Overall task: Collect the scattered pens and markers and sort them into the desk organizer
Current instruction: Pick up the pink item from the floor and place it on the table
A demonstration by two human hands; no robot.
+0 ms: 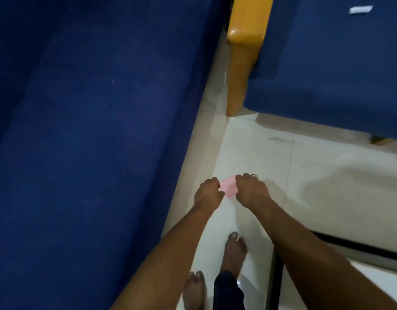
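Nearest, at about six o'clock, two bare feet stand on the pale tiled floor, with a dark trouser leg between them and a dark-edged pale surface cutting in at four o'clock; I cannot tell what it is. Just beyond the feet both arms reach out, and the left hand and right hand meet near the centre, each with fingers curled down and pinching one end of a small pink object held between them above the floor. It is too blurred to name; it looks more like a flat pink slip or case than a pen. Past the hands, a broad blue sofa seat fills everything from seven to eleven o'clock, and at one o'clock stands a blue chair with a yellow wooden arm; a small white scrap lies on its cushion at the far edge. No pens, markers or desk organizer show anywhere here, so the sorting seems not yet begun. The risk I see is that with both hands tied up on the pink thing there is none free to collect, and a light pinch at its ends could let it slip to the tiles; stray pens could also hide in the gap between sofa and chair
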